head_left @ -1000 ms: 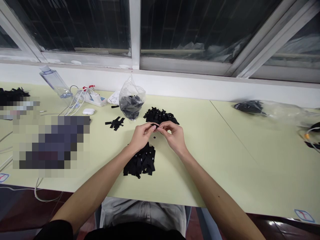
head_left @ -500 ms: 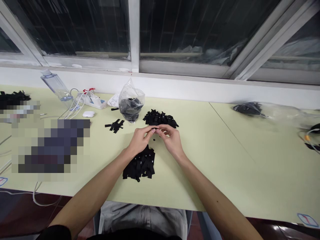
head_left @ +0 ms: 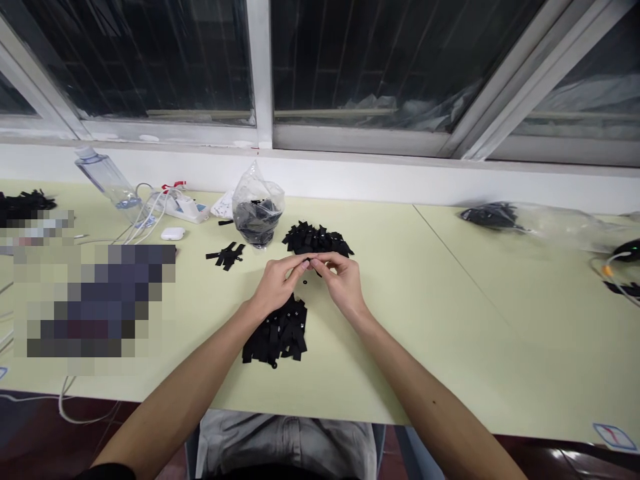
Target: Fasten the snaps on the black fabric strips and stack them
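My left hand point(head_left: 281, 280) and my right hand point(head_left: 341, 280) meet at the fingertips above the table, pinching a small black strip point(head_left: 309, 261) between them; fingers cover most of it. Just behind the hands lies a heap of black fabric strips point(head_left: 315, 239). A second pile of black strips point(head_left: 280, 333), with small pale marks on some, is nearer to me, partly under my left wrist. Between the piles a tiny black ring point(head_left: 305, 282) rests on the tabletop. Several loose strips point(head_left: 226, 256) lie to the left, beside a clear plastic bag point(head_left: 257, 217) of black pieces.
On the left of the pale table point(head_left: 450, 320) are a tilted plastic bottle point(head_left: 110, 180), a power strip point(head_left: 187, 208) with white cables, a white earphone case point(head_left: 173, 234) and a blurred-out dark object point(head_left: 105, 293). Another plastic bag point(head_left: 540, 223) lies at the back right.
The view has shifted slightly. Both hands stay together at the fingertips; the black strip between them sits at a slightly different angle, with a bit showing below the right fingers.
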A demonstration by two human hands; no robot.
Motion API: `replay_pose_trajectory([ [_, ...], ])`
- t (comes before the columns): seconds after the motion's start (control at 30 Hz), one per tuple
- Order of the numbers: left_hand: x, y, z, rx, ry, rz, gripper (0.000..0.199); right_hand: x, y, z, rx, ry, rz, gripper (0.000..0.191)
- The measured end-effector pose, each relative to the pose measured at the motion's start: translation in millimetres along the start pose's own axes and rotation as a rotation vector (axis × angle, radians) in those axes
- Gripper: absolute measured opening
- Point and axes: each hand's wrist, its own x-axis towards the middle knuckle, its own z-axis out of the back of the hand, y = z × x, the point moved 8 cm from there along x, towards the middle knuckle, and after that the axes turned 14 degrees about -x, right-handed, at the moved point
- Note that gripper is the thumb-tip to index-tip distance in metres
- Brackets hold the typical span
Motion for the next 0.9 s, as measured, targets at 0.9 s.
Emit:
replay_pose_trajectory([
  [0.9, -3, 32, -19.2, 0.431, 0.253, 0.074, 0.016, 9, -20, 16, 0.255, -0.098, -0.105, 0.018],
])
